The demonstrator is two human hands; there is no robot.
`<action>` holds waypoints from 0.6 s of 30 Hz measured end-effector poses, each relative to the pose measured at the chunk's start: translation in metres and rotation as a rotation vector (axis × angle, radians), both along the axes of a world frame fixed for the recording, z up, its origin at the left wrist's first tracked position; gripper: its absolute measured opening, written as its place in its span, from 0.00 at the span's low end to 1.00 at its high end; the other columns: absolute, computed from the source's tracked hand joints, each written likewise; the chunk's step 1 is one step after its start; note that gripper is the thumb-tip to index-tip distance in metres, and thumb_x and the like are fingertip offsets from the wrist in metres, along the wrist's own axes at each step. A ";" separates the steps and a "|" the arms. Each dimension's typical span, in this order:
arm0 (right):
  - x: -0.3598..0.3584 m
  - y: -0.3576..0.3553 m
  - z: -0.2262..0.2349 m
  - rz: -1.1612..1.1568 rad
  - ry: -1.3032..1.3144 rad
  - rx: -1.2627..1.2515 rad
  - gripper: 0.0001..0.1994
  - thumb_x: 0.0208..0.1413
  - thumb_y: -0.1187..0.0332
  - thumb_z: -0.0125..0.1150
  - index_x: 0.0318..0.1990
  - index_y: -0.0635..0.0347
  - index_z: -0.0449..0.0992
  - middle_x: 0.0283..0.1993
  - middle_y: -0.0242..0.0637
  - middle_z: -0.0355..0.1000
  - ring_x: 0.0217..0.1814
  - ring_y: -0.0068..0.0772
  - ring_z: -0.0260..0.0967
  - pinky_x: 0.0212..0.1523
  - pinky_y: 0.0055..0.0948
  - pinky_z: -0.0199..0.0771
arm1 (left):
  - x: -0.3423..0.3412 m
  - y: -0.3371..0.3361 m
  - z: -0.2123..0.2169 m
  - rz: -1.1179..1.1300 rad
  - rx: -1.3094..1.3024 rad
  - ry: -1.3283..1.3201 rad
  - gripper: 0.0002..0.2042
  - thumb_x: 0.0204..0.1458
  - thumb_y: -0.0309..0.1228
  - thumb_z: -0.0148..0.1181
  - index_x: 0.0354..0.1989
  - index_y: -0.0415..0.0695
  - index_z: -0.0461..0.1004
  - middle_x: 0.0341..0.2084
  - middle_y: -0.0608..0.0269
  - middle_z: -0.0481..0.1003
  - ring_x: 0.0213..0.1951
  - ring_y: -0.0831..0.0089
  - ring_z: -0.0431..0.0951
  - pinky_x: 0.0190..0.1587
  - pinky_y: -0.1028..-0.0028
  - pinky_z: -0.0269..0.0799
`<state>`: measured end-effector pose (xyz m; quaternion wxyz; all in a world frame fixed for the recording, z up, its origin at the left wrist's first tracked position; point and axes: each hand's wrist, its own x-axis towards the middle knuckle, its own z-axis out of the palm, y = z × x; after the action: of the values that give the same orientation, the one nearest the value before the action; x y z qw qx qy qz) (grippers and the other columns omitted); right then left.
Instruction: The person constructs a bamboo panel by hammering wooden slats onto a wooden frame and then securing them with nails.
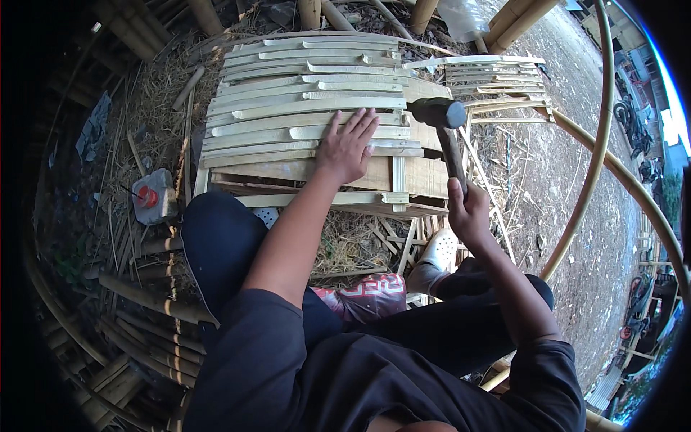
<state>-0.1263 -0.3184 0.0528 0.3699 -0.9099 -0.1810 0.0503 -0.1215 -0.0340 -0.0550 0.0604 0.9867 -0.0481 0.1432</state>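
In front of me lies a panel of split bamboo slats (266, 108), set side by side on wooden boards (288, 173). My left hand (347, 147) rests flat on the slats near the panel's near right part, fingers stretched out. My right hand (469, 212) is wrapped round the wooden handle of a hammer (439, 113). The dark hammer head is up at the panel's right edge; whether it touches a slat I cannot tell. A single bamboo strip (324, 199) runs along the near side, apart from the other slats.
A smaller slatted bamboo frame (497, 79) lies beyond to the right. Long bamboo poles (601, 137) curve along the right side. At the left a red container (147, 196) sits on a grey block (160, 209). Bamboo poles (151, 302) are piled at the lower left.
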 end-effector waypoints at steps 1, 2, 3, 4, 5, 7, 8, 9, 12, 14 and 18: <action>-0.001 -0.003 0.005 0.022 -0.041 0.061 0.26 0.69 0.49 0.52 0.28 0.67 0.72 0.16 0.44 0.65 0.18 0.40 0.66 0.24 0.41 0.64 | 0.000 0.001 0.000 0.002 0.002 0.004 0.31 0.64 0.39 0.45 0.76 0.50 0.53 0.77 0.67 0.51 0.77 0.69 0.49 0.78 0.52 0.39; 0.002 -0.009 -0.002 0.058 -0.069 0.116 0.25 0.69 0.51 0.52 0.29 0.66 0.71 0.17 0.43 0.65 0.18 0.41 0.66 0.24 0.41 0.64 | 0.000 0.002 0.000 0.004 0.004 0.008 0.31 0.63 0.39 0.45 0.76 0.50 0.53 0.77 0.67 0.51 0.77 0.69 0.49 0.78 0.52 0.39; 0.000 -0.011 -0.010 0.055 -0.069 0.118 0.25 0.69 0.51 0.52 0.29 0.66 0.71 0.17 0.43 0.65 0.18 0.41 0.66 0.24 0.41 0.64 | 0.000 0.002 0.000 0.007 0.006 0.012 0.31 0.63 0.39 0.45 0.76 0.50 0.54 0.77 0.67 0.51 0.77 0.69 0.49 0.78 0.52 0.39; -0.005 -0.013 -0.018 0.049 -0.033 0.101 0.25 0.69 0.51 0.52 0.30 0.67 0.72 0.17 0.45 0.66 0.19 0.42 0.68 0.25 0.42 0.65 | 0.002 0.003 0.000 0.000 0.010 0.010 0.31 0.63 0.39 0.45 0.76 0.50 0.54 0.77 0.67 0.51 0.77 0.69 0.49 0.78 0.52 0.39; -0.009 -0.015 -0.028 0.043 0.007 0.084 0.25 0.69 0.52 0.52 0.30 0.68 0.73 0.17 0.46 0.67 0.20 0.44 0.69 0.26 0.42 0.67 | 0.001 0.003 0.000 -0.001 0.010 -0.002 0.31 0.63 0.38 0.45 0.76 0.50 0.54 0.77 0.66 0.51 0.77 0.69 0.50 0.78 0.52 0.39; -0.001 -0.008 -0.038 -0.014 0.067 -0.325 0.28 0.68 0.49 0.55 0.27 0.71 0.75 0.17 0.50 0.68 0.20 0.47 0.73 0.26 0.46 0.69 | 0.002 0.002 0.001 -0.003 0.013 -0.020 0.31 0.63 0.38 0.45 0.76 0.50 0.54 0.77 0.66 0.52 0.77 0.69 0.50 0.78 0.52 0.40; -0.001 -0.006 -0.035 -0.024 0.134 -0.254 0.29 0.69 0.49 0.54 0.26 0.71 0.75 0.16 0.50 0.68 0.19 0.46 0.72 0.25 0.46 0.68 | 0.002 0.000 0.003 0.013 0.023 -0.007 0.31 0.63 0.38 0.44 0.76 0.50 0.54 0.77 0.66 0.52 0.77 0.69 0.51 0.78 0.52 0.40; -0.001 -0.004 -0.030 -0.033 0.201 -0.183 0.30 0.69 0.48 0.54 0.26 0.71 0.74 0.15 0.49 0.67 0.18 0.44 0.71 0.24 0.46 0.67 | 0.000 -0.001 0.004 0.028 0.033 0.007 0.30 0.63 0.38 0.44 0.76 0.50 0.54 0.77 0.65 0.53 0.77 0.69 0.51 0.78 0.52 0.40; -0.001 -0.004 -0.019 -0.048 0.111 0.056 0.30 0.71 0.49 0.51 0.25 0.68 0.71 0.15 0.39 0.62 0.18 0.28 0.59 0.22 0.37 0.58 | 0.005 0.000 0.002 0.024 0.004 -0.021 0.31 0.63 0.38 0.44 0.76 0.50 0.53 0.77 0.65 0.52 0.77 0.69 0.51 0.78 0.53 0.39; -0.004 -0.003 0.000 0.001 -0.010 0.198 0.27 0.73 0.50 0.49 0.25 0.62 0.68 0.16 0.28 0.61 0.20 0.19 0.56 0.21 0.29 0.55 | 0.003 0.001 0.001 0.024 0.028 -0.012 0.32 0.62 0.39 0.45 0.76 0.50 0.53 0.77 0.66 0.52 0.77 0.69 0.50 0.78 0.53 0.38; -0.003 -0.015 -0.016 0.073 -0.132 0.278 0.26 0.73 0.52 0.47 0.23 0.59 0.66 0.17 0.24 0.61 0.18 0.16 0.56 0.20 0.27 0.54 | 0.003 0.000 0.002 0.015 0.000 0.003 0.31 0.62 0.37 0.44 0.76 0.50 0.53 0.77 0.65 0.52 0.77 0.69 0.50 0.78 0.53 0.39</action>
<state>-0.1289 -0.3332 0.0370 0.4774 -0.8442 -0.2430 -0.0216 -0.1188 -0.0344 -0.0526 0.0592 0.9873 -0.0406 0.1419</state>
